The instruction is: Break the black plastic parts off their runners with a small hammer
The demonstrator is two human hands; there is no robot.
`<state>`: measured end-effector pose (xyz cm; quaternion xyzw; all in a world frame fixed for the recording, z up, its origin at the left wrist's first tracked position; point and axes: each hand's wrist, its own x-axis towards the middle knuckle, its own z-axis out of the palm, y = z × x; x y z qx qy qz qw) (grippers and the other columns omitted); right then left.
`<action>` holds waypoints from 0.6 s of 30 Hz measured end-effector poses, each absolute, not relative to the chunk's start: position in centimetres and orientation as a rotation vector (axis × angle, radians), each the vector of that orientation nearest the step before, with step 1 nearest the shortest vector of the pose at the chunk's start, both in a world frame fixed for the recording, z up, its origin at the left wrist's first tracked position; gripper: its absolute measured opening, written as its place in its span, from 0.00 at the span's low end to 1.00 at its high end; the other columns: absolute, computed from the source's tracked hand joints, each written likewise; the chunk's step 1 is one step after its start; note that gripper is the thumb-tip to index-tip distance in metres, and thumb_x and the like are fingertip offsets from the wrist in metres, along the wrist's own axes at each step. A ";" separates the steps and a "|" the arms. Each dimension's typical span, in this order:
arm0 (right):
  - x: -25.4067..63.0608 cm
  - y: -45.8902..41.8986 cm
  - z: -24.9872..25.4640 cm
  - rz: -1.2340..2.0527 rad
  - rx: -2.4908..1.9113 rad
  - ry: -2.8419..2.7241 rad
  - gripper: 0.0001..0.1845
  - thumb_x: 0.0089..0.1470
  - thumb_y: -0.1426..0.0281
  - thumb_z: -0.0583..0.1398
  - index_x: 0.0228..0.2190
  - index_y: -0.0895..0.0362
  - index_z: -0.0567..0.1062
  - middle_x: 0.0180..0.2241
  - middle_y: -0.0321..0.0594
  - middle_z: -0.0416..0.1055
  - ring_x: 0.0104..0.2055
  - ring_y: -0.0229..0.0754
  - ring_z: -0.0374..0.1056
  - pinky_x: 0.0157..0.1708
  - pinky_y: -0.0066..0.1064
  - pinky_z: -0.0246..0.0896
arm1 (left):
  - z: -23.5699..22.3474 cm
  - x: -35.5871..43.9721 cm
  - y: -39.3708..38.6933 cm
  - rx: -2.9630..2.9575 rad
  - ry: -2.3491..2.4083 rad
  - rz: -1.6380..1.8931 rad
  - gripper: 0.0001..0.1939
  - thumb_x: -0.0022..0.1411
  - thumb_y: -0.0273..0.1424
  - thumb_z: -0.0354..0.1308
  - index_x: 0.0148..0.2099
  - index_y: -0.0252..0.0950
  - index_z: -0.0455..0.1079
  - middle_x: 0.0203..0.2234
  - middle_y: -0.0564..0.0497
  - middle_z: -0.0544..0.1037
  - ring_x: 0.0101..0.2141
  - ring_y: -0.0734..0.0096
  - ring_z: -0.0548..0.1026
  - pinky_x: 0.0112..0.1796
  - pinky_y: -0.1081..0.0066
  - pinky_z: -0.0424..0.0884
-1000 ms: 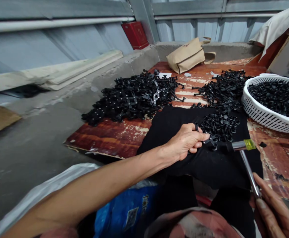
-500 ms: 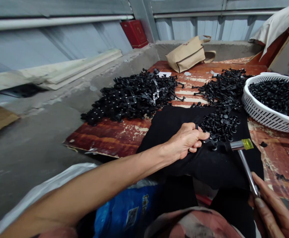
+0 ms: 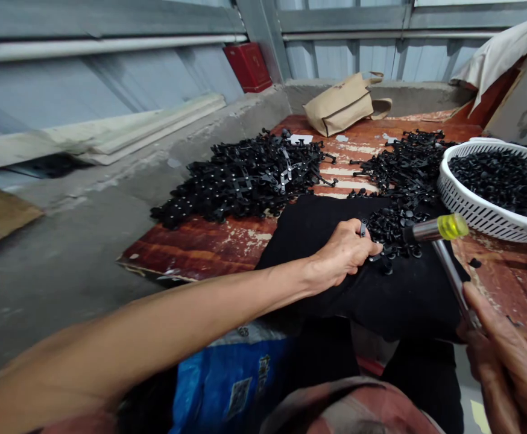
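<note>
My left hand (image 3: 345,250) is closed on a black jointed linkage (image 3: 363,228), whose ends stick out past the thumb and above the fingers. It rests on a black cloth (image 3: 309,232), right beside a small heap of black round-headed parts (image 3: 392,224). In my right hand (image 3: 494,337) is a mallet (image 3: 451,268) with a metal shaft, gripped by the handle. Its head, yellow at one end and dark at the other, hangs above the right side of the small heap, apart from the linkage.
A large pile of black linkages (image 3: 240,178) lies to the left on the worn red-brown board (image 3: 200,250), another pile (image 3: 408,160) behind the cloth. At right stands a white basket (image 3: 480,208) of black parts. A beige bag (image 3: 340,105) lies at the back.
The mallet head has risen and come nearer to the camera, with my right hand lifted along with it. My left hand stays in almost the same place, still holding the linkage.
</note>
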<state>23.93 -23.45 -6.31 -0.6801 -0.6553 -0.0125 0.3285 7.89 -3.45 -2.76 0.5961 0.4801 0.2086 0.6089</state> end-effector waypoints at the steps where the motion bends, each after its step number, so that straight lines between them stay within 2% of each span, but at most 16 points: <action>1: 24.3 -23.2 -6.2 -0.096 -1.780 -1.816 0.33 0.60 0.73 0.50 0.64 0.47 0.50 0.58 0.42 0.63 0.55 0.51 0.65 0.49 0.38 0.67 | -2.8 7.9 -3.4 1.386 1.111 0.478 0.12 0.48 0.29 0.60 0.29 0.38 0.57 0.15 0.61 0.54 0.14 0.84 0.52 0.15 0.80 0.46; 3: 24.8 -23.0 -6.1 -0.160 -1.765 -1.997 0.34 0.59 0.74 0.49 0.65 0.53 0.49 0.51 0.49 0.69 0.49 0.51 0.71 0.38 0.32 0.73 | -2.8 7.9 -3.1 1.411 1.128 0.465 0.12 0.48 0.30 0.60 0.29 0.39 0.57 0.15 0.61 0.55 0.13 0.83 0.53 0.14 0.80 0.46; 5: 25.1 -22.9 -5.9 -0.179 -1.733 -2.049 0.34 0.59 0.75 0.49 0.65 0.55 0.49 0.52 0.51 0.68 0.48 0.51 0.71 0.33 0.30 0.73 | -2.9 8.0 -2.8 1.430 1.152 0.451 0.12 0.47 0.30 0.60 0.30 0.39 0.56 0.15 0.61 0.56 0.13 0.82 0.53 0.14 0.79 0.46; 7: 25.1 -22.9 -5.6 -0.232 -1.726 -1.952 0.33 0.59 0.75 0.49 0.65 0.55 0.50 0.56 0.51 0.64 0.51 0.53 0.68 0.35 0.33 0.73 | -3.0 8.0 -2.6 1.440 1.144 0.445 0.12 0.47 0.30 0.59 0.29 0.39 0.56 0.14 0.61 0.56 0.13 0.82 0.53 0.13 0.79 0.46; 9: 25.1 -22.7 -5.4 -0.313 -1.742 -1.889 0.33 0.59 0.74 0.49 0.65 0.55 0.50 0.54 0.51 0.66 0.50 0.54 0.69 0.36 0.35 0.73 | -3.0 8.0 -2.4 1.445 1.127 0.447 0.12 0.46 0.30 0.59 0.29 0.39 0.56 0.14 0.61 0.55 0.12 0.82 0.52 0.13 0.79 0.46; 12: 25.2 -22.2 -5.3 -0.267 -1.766 -2.043 0.33 0.59 0.75 0.49 0.65 0.54 0.49 0.50 0.50 0.70 0.46 0.50 0.72 0.33 0.30 0.73 | -3.0 8.0 -2.4 1.459 1.130 0.430 0.12 0.46 0.30 0.59 0.29 0.39 0.57 0.13 0.61 0.55 0.12 0.82 0.53 0.13 0.79 0.47; 15: 25.0 -22.2 -5.2 -0.250 -1.764 -1.950 0.33 0.60 0.74 0.49 0.65 0.51 0.50 0.55 0.47 0.66 0.48 0.48 0.70 0.41 0.32 0.71 | -3.1 8.0 -2.6 1.449 1.105 0.417 0.12 0.46 0.31 0.59 0.29 0.39 0.56 0.13 0.61 0.54 0.12 0.82 0.53 0.13 0.79 0.46; 17: 24.7 -22.3 -5.0 -0.333 -1.770 -1.858 0.33 0.60 0.73 0.50 0.65 0.51 0.50 0.53 0.48 0.67 0.46 0.48 0.71 0.38 0.32 0.71 | -3.1 7.9 -2.7 1.442 1.083 0.431 0.12 0.47 0.31 0.59 0.30 0.39 0.56 0.13 0.62 0.54 0.12 0.83 0.52 0.13 0.80 0.46; 18: 24.6 -22.4 -5.0 -0.338 -1.784 -1.877 0.33 0.60 0.74 0.50 0.65 0.52 0.49 0.50 0.49 0.69 0.44 0.48 0.73 0.34 0.30 0.72 | -3.1 7.8 -2.7 1.442 1.082 0.437 0.13 0.47 0.31 0.59 0.30 0.39 0.56 0.13 0.62 0.54 0.12 0.83 0.52 0.13 0.80 0.45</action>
